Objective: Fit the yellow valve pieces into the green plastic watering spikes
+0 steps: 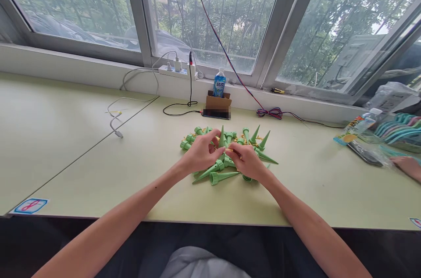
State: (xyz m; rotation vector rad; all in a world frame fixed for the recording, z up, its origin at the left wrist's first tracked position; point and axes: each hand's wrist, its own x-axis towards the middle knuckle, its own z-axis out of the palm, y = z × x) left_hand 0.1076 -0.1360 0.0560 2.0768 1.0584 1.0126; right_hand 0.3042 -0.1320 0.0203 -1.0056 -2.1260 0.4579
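My left hand (204, 151) is closed on a green plastic watering spike (222, 137), its pointed end up. Close against it, my right hand (246, 158) pinches a small yellow piece (229, 150) at the spike's lower end; its exact shape is too small to make out. Around and under both hands lies a pile of similar green spikes, among them one with its round open collar facing me (215, 178) and one pointing to the right (268, 157). Small yellow pieces (262, 138) show between them. My hands hide the middle of the pile.
Behind the pile stand a phone (215, 114), a cardboard box (218, 101) and a blue-labelled bottle (219, 83). Cables (269, 113) run along the window side. At the right are another bottle (358, 126), a dark phone (364, 153), pastel hoops (399, 131) and another person's hand (408, 166).
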